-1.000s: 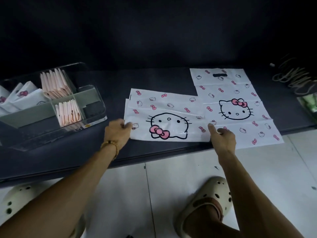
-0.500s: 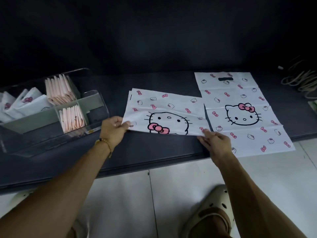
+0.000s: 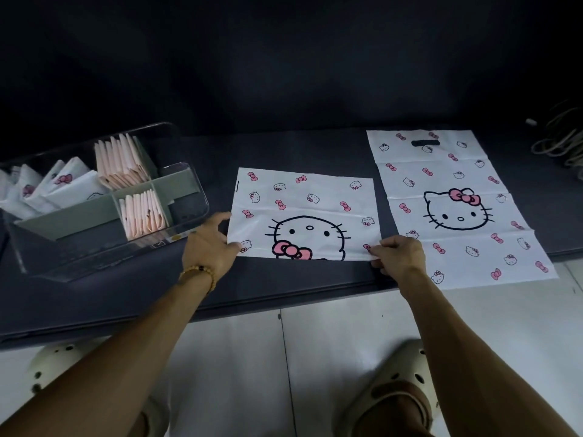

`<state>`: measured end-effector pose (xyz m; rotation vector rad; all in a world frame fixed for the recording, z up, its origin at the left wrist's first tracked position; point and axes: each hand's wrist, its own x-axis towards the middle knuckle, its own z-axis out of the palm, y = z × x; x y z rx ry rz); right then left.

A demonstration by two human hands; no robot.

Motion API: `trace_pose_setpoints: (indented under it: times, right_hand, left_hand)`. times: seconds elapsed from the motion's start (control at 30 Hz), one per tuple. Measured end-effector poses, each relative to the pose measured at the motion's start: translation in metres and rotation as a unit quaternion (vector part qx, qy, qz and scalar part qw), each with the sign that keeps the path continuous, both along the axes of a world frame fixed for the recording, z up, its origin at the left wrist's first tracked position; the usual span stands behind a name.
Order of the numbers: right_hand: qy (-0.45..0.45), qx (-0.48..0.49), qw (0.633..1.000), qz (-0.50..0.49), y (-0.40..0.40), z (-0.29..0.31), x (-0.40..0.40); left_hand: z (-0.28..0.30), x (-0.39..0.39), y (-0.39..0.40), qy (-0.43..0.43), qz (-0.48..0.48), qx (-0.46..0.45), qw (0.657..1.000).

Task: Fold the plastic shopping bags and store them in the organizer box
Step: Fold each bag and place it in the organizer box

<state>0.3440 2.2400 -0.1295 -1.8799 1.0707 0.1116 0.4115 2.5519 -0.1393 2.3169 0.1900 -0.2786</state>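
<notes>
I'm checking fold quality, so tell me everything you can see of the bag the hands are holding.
The held bag is thin, glossy white plastic printed with small pink bows, little cat faces and one large cat face with a pink bow, seen upside down. It lies flat on the dark bench, with its near edge folded so the big print is cut off. The left hand pinches its near left corner, the right hand its near right corner. It lies left of a second, unfolded bag.

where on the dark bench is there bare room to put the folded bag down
Bare bench shows between the organizer box and the bag being folded, behind that bag, and in front near the bench edge. The right is crowded: the flat bag overhangs the edge, cords beyond.
</notes>
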Motion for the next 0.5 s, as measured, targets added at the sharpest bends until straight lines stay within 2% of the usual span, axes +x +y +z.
trace_pose_setpoints:
  times: [0.2, 0.27, 0.33, 0.4, 0.5]
  right_hand:
    - [0.016, -0.056, 0.998, 0.025, 0.006, 0.002, 0.001]
    - [0.018, -0.06, 0.998, 0.028, 0.008, 0.003, 0.001]
    - [0.016, -0.064, 0.997, 0.032, 0.008, 0.003, 0.001]
    - [0.014, -0.07, 0.997, 0.037, 0.007, 0.001, 0.0]
    - [0.016, -0.078, 0.996, 0.05, 0.003, -0.002, -0.001]
  left_hand:
    - [-0.002, -0.008, 0.002, -0.018, -0.051, 0.087, 0.995]
    - [-0.001, -0.008, -0.002, -0.091, -0.12, 0.156, 0.976]
    - [0.001, -0.008, -0.017, -0.148, -0.227, 0.172, 0.947]
    - [-0.003, -0.012, -0.037, -0.143, -0.325, 0.162, 0.921]
    - [-0.022, -0.021, -0.047, -0.1, -0.365, 0.211, 0.901]
